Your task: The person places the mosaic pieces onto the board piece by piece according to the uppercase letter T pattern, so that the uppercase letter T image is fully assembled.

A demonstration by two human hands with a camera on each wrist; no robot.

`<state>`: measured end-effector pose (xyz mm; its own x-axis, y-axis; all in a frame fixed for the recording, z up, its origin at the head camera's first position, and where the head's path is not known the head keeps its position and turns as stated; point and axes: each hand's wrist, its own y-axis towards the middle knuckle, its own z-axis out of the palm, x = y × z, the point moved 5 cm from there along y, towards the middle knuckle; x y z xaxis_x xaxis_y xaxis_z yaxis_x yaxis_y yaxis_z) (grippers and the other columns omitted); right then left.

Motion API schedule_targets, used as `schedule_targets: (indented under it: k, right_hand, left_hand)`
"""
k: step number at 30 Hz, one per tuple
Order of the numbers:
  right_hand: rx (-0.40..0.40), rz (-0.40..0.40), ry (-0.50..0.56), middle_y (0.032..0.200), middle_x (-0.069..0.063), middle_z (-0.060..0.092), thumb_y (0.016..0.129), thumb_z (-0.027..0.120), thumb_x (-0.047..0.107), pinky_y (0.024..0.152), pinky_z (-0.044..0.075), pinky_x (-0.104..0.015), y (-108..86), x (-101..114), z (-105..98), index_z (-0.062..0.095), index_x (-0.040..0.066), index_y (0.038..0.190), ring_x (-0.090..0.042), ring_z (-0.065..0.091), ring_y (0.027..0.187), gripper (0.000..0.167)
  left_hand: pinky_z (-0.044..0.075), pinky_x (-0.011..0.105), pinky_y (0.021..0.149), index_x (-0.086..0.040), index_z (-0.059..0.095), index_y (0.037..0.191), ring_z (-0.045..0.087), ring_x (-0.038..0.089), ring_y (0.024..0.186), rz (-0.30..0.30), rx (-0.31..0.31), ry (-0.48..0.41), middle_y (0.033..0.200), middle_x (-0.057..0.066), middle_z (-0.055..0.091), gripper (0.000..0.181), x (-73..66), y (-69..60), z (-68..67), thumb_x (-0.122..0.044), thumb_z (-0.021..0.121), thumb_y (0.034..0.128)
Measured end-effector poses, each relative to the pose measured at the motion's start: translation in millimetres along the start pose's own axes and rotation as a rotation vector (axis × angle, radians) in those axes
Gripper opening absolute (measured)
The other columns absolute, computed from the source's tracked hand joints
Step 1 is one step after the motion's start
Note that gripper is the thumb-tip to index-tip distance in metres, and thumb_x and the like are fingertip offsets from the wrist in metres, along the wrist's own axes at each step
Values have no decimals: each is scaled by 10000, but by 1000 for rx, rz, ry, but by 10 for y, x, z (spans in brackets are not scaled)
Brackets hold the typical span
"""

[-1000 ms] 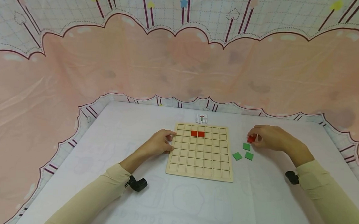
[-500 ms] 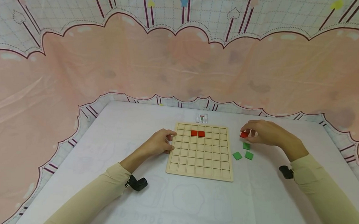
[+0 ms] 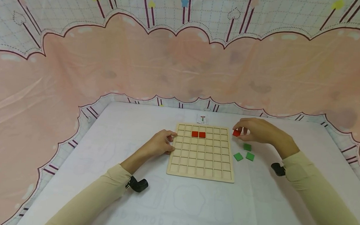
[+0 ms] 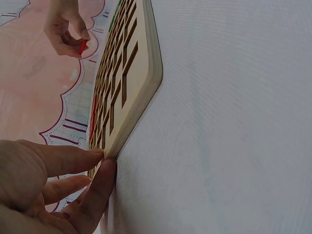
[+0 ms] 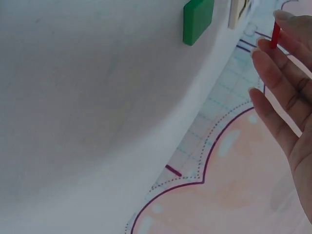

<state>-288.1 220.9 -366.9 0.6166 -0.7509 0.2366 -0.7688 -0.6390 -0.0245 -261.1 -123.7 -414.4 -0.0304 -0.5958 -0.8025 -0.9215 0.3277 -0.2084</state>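
A square wooden grid board lies on the white table, with two red square tiles side by side in cells of its second row from the back. My left hand holds the board's left edge, thumb and fingertips against the rim. Just off the board's right back corner, my right hand pinches a red tile by its edges, raised above the table. That tile shows edge-on in the right wrist view, between thumb and fingertips. Below the right hand lie several green tiles.
A small printed pattern card lies behind the board, showing a red and green shape on a grid. A patterned peach and white cloth hangs behind the table. Both wrists carry black cameras.
My right hand has lifted the red tile from beside the green tiles and carried it left and back towards the board. The left hand stays at the board's edge.
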Motion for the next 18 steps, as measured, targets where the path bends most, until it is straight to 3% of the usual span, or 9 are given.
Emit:
schedule_targets:
  k: [18]
  right_hand:
    - [43,1,24,1092,41,691,897,752,194,763,547,-312,270,176,57,731,143,1193,-129,620,884,302]
  left_hand:
    - [583,242,626,8,569,1402,594,166,778,4,-2,27,1071,133,502,599,32,15,-9,73,755,836]
